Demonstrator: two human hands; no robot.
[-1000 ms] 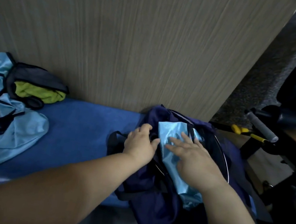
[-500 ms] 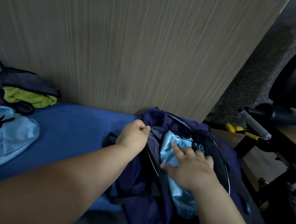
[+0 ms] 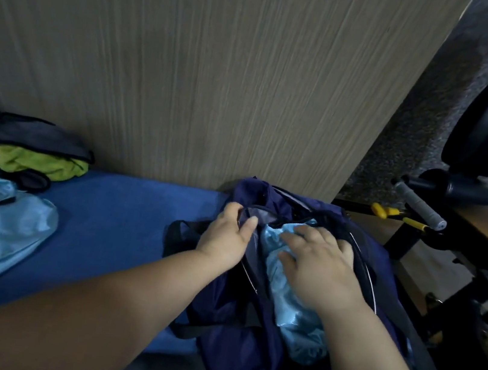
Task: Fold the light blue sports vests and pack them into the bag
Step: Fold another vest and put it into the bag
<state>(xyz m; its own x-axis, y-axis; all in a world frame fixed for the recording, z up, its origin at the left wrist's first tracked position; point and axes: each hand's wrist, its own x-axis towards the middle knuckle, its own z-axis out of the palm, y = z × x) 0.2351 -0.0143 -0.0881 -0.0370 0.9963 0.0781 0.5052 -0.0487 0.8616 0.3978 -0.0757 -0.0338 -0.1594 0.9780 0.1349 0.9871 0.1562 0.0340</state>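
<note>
Head view shows left hand (image 3: 225,239) gripping the navy bag (image 3: 245,337) rim while the flat, open right hand (image 3: 318,269) presses a folded light blue vest (image 3: 289,315) inside; next probably another vest.

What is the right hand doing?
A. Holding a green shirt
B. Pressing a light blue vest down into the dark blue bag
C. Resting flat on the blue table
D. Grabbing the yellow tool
B: the right hand lies spread on the light blue vest, which sits inside the open dark blue bag, while the left hand holds the bag's edge.
</note>
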